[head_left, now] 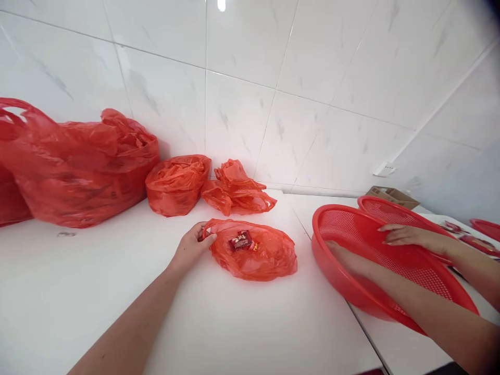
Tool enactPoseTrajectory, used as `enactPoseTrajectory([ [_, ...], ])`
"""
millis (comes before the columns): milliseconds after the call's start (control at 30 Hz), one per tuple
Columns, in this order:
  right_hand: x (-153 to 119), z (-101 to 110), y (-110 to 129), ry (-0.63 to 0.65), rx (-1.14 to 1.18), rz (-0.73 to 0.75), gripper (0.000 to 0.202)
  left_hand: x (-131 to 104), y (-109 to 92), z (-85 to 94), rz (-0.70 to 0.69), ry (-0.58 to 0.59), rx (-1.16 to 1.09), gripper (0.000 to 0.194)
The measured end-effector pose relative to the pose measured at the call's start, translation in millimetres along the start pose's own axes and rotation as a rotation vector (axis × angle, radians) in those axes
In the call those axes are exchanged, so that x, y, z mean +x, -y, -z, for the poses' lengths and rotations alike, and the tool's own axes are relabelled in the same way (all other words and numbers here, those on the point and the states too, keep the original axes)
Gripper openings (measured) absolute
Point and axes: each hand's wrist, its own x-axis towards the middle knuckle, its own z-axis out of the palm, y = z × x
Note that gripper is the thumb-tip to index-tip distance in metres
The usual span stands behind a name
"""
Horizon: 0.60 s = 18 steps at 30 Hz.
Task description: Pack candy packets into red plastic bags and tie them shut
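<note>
My left hand pinches the left edge of a thin red plastic bag, which lies spread open on the white table. Inside the bag sit a dark red wrapped packet and a smaller red packet with yellow print. To the right, my right hand reaches low into a large red plastic basket with mesh walls. The basket's near rim hides its fingers, so I cannot tell what they hold. Another person's hand rests over the basket's far side.
Along the tiled wall stand a big full red bag, a smaller rounded red bag and a crumpled red bag. A second red basket and a cardboard box are at the back right. A seam divides the tabletops.
</note>
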Motion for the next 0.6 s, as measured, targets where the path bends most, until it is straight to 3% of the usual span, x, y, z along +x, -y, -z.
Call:
enactPoseTrajectory([
  [133,17,-5,-33,0.125,0.147,0.017,0.073,-1,-3,-0.6,0.025,0.001,0.028,0.05],
  [267,29,7,-49,0.299,0.177,0.026,0.07,-3,-8,-1.2,0.019,-0.013,0.011,0.055],
  [400,39,20,-55,0.482,0.268,-0.01,0.061,-2,-8,-0.2,0.033,0.011,-0.008,0.057],
  [600,48,27,-47,0.555,0.207,-0.233,0.044,3,-5,1.9,0.069,0.007,0.064,0.055],
])
